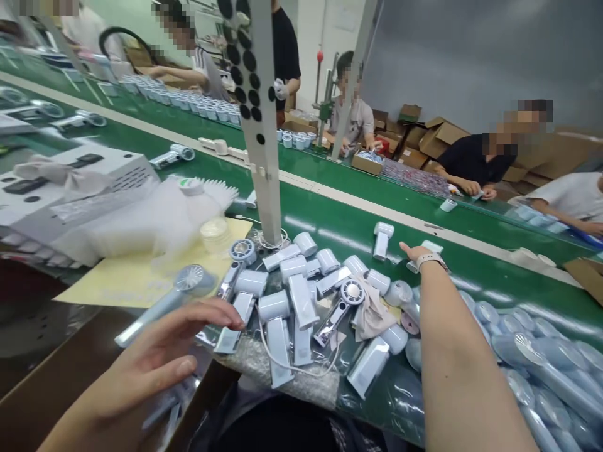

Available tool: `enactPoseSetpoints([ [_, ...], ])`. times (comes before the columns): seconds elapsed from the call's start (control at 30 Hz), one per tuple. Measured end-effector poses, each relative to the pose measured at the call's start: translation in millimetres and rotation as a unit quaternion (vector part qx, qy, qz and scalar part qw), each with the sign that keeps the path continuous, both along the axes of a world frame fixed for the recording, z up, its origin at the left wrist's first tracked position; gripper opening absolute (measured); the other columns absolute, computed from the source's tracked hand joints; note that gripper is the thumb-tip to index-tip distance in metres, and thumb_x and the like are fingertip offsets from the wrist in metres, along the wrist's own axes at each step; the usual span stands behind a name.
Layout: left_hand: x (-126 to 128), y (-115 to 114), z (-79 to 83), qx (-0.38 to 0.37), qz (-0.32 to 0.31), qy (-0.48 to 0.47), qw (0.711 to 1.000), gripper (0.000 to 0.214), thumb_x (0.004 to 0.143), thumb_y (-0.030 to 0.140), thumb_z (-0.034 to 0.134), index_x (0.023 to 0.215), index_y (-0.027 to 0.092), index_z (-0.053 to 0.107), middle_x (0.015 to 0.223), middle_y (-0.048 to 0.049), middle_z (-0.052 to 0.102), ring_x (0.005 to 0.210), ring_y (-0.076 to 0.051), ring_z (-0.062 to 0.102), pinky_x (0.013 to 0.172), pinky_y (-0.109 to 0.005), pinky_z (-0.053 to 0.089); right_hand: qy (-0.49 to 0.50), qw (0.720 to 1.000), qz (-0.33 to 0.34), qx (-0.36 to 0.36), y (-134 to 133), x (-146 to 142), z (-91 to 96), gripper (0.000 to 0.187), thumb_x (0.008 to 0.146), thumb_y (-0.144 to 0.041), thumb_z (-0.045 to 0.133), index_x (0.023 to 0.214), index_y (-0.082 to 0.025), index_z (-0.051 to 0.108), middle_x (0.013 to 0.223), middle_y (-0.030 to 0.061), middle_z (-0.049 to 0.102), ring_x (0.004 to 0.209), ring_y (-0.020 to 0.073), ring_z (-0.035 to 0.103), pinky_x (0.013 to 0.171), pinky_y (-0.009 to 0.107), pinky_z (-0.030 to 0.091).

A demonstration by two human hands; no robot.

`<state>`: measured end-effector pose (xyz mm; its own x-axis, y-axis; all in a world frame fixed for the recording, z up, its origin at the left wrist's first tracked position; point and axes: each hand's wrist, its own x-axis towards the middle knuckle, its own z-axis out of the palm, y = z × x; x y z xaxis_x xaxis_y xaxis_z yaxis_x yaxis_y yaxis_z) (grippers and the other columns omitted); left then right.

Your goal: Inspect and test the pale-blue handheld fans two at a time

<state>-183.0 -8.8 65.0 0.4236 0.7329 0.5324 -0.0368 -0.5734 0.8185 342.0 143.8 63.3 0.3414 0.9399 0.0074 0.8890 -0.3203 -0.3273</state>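
Note:
My left hand (pixel 155 364) hovers low at the front left with its fingers stretched out and holds nothing. Just past its fingertips lies a pale blue hand-held fan (pixel 188 282), its handle pointing toward me. A heap of pale blue fan bodies (pixel 292 295) and one chrome fan (pixel 346 298) lie on bubble wrap in front of me. My right arm reaches forward over the heap to the green conveyor belt (pixel 339 232). My right hand (pixel 412 252), a watch on its wrist, rests at a small pale part (pixel 432 246) on the belt. Its fingers are hidden behind the wrist.
A white post (pixel 264 125) with black dots rises from the belt's near edge. At the left are a white machine box (pixel 80 182), a yellow sheet (pixel 136 276) and foam wrap. Bagged fans (pixel 541 358) pile up at the right. Other people work across the belt beside cardboard boxes (pixel 438 138).

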Motion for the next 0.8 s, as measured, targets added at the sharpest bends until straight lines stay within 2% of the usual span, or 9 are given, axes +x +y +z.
enactPoseSetpoints([
  [0.17, -13.6, 3.1, -8.9, -0.025, 0.087, -0.06, 0.994, 0.031, 0.091, 0.042, 0.067, 0.114, 0.029, 0.082, 0.095, -0.0036, 0.082, 0.086, -0.027, 0.075, 0.071, -0.035, 0.062, 0.035, 0.998, 0.024, -0.056, 18.9, -64.9, -5.0, 0.042, 0.106, -0.042, 0.073, 0.14, -0.018, 0.067, 0.14, 0.0119, 0.069, 0.119, 0.0266, 0.072, 0.101, 0.049, 0.064],
  [0.3, 18.6, -0.3, -2.6, -0.08, -0.074, -0.111, 0.988, 0.027, 0.099, 0.038, 0.066, 0.119, 0.026, 0.08, 0.093, -0.0069, 0.081, 0.085, -0.025, 0.076, 0.075, -0.035, 0.063, 0.063, 0.995, 0.066, -0.037, -2.0, -85.6, 29.6, 0.034, 0.106, -0.044, 0.069, 0.12, -0.014, 0.075, 0.113, 0.0081, 0.076, 0.098, 0.0232, 0.076, 0.087, 0.039, 0.064],
  [0.4, 71.0, -7.6, 0.3, -0.225, -0.208, -0.172, 0.936, 0.035, 0.112, 0.033, 0.053, 0.141, 0.027, 0.072, 0.111, -0.012, 0.084, 0.101, -0.025, 0.082, 0.091, -0.039, 0.066, 0.089, 0.991, 0.1, 0.009, -53.1, -105.7, 59.6, 0.036, 0.096, -0.047, 0.074, 0.109, -0.013, 0.08, 0.095, 0.0097, 0.078, 0.084, 0.0259, 0.075, 0.076, 0.04, 0.06],
  [0.47, 112.7, -14.2, 1.8, -0.291, -0.218, -0.181, 0.914, 0.054, 0.107, 0.044, 0.066, 0.16, 0.036, 0.056, 0.162, -0.0138, 0.062, 0.145, -0.031, 0.066, 0.118, -0.047, 0.057, 0.091, 0.979, 0.157, 0.091, -103.7, -128.1, 70.5, 0.042, 0.085, -0.054, 0.082, 0.109, -0.019, 0.083, 0.111, 0.0133, 0.079, 0.096, 0.0336, 0.076, 0.081, 0.046, 0.061],
  [0.53, 151.4, -21.1, 4.2, -0.3, -0.18, -0.25, 0.903, 0.076, 0.091, 0.066, 0.081, 0.155, 0.032, 0.059, 0.176, -0.0133, 0.046, 0.163, -0.037, 0.046, 0.133, -0.052, 0.043, 0.064, 0.951, 0.235, 0.19, -157.3, -152.1, 74.0, 0.049, 0.082, -0.062, 0.083, 0.114, -0.024, 0.085, 0.143, 0.0172, 0.07, 0.122, 0.0442, 0.071, 0.096, 0.057, 0.061],
  [0.6, 180.5, -27.0, 6.9, -0.318, -0.135, -0.344, 0.873, 0.079, 0.085, 0.082, 0.076, 0.139, 0.025, 0.068, 0.159, -0.0138, 0.063, 0.161, -0.041, 0.047, 0.133, -0.056, 0.042, 0.029, 0.929, 0.29, 0.228, -202.5, -169.4, 72.9, 0.059, 0.081, -0.07, 0.084, 0.12, -0.027, 0.084, 0.165, 0.018, 0.054, 0.14, 0.052, 0.06, 0.111, 0.069, 0.053],
  [0.67, 196.8, -30.5, 7.4, -0.343, -0.122, -0.38, 0.85, 0.07, 0.081, 0.083, 0.079, 0.116, 0.022, 0.074, 0.135, -0.0116, 0.077, 0.155, -0.043, 0.054, 0.129, -0.058, 0.047, 0.018, 0.924, 0.308, 0.224, -233.1, -173.8, 68.7, 0.072, 0.078, -0.08, 0.082, 0.128, -0.028, 0.082, 0.174, 0.0176, 0.043, 0.148, 0.0565, 0.051, 0.118, 0.076, 0.045],
  [0.73, 201.0, -31.3, 4.3, -0.371, -0.148, -0.367, 0.84, 0.065, 0.075, 0.08, 0.087, 0.099, 0.021, 0.072, 0.115, -0.01, 0.081, 0.146, -0.044, 0.063, 0.123, -0.059, 0.053, 0.068, 0.927, 0.315, 0.193, -249.6, -167.2, 59.8, 0.077, 0.083, -0.084, 0.075, 0.138, -0.031, 0.077, 0.173, 0.0163, 0.047, 0.15, 0.054, 0.051, 0.118, 0.074, 0.046],
  [0.8, 196.4, -29.8, -1.3, -0.401, -0.181, -0.342, 0.831, 0.065, 0.071, 0.079, 0.089, 0.092, 0.02, 0.07, 0.105, -0.01, 0.081, 0.136, -0.045, 0.07, 0.115, -0.06, 0.059, 0.152, 0.927, 0.282, 0.194, -254.8, -158.8, 43.2, 0.063, 0.1, -0.075, 0.059, 0.144, -0.031, 0.071, 0.156, 0.0161, 0.064, 0.14, 0.0442, 0.064, 0.113, 0.066, 0.054],
])
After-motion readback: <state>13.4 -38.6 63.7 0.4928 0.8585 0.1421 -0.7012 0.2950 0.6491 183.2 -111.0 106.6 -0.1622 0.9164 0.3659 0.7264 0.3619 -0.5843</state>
